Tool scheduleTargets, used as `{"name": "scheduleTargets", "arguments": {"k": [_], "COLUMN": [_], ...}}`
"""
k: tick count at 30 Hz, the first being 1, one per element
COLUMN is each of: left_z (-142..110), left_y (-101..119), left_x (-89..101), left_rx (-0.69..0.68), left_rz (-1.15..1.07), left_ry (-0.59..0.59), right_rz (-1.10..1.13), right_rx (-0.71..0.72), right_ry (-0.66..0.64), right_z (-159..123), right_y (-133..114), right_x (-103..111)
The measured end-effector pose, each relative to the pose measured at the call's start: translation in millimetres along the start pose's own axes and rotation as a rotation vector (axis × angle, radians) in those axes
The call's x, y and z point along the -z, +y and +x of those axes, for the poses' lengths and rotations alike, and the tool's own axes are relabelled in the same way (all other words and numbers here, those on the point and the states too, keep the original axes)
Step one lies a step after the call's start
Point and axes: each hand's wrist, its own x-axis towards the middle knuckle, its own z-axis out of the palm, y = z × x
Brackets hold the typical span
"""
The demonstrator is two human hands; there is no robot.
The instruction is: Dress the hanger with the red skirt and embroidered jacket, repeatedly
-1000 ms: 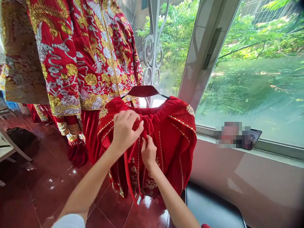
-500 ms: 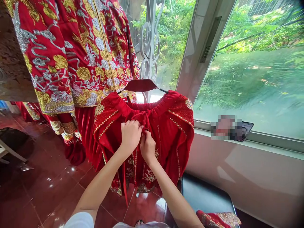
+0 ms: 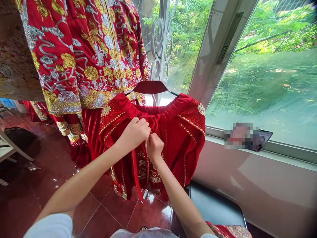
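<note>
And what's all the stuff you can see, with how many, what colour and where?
Beaded velvet garment: 1, red, centre
Broad-topped hanger: 1, dark red, inside the garment
Fabric tie: 1, red, garment's front
Embroidered jacket: 1, red, gold and silver, upper left
Pleated skirt: 1, red, below jacket
Scrolled metalwork: 1, whitish, behind the hanger
Window panes: at least 2, clear, right
Flat object: 1, dark, windowsill, partly blurred
Padded seat: 1, black, lower right
Embroidered cloth: 1, red and gold, bottom right
Floor tiles: many, red, below
Left hand and right hand: 2, bare, at the tie
</note>
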Motion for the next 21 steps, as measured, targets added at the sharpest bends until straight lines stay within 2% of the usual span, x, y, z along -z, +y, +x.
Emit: {"name": "scheduleTargets", "arguments": {"k": [4, 6, 9, 12, 14, 17, 21], "left_z": [16, 25, 32, 26, 18, 7, 3], "left_y": [-22, -29, -35, -38, -39, -41, -38], "left_x": [5.3, 2.8, -4.1, -7.7, -7.6, -7.3, -8.2], "left_rx": [-0.166, -0.175, -0.140, -0.060, 0.042, 0.258, 0.396], "left_rz": [0.046, 0.052, 0.030, -0.014, -0.081, -0.174, -0.233], "left_ry": [0.010, 0.012, -0.022, -0.027, 0.019, 0.112, 0.078], "right_rz": [-0.061, -0.058, -0.025, 0.088, 0.210, 0.311, 0.399], "right_rx": [0.122, 0.121, 0.047, -0.036, -0.108, -0.254, -0.338], "right_ry": [0.045, 0.028, -0.017, -0.078, -0.082, -0.062, -0.159], "right_z": [4, 3, 1, 0, 3, 20, 48], "right_y": [1, 1, 2, 2, 2, 1, 9], "right_x": [11, 12, 11, 16, 23, 30, 34]}}
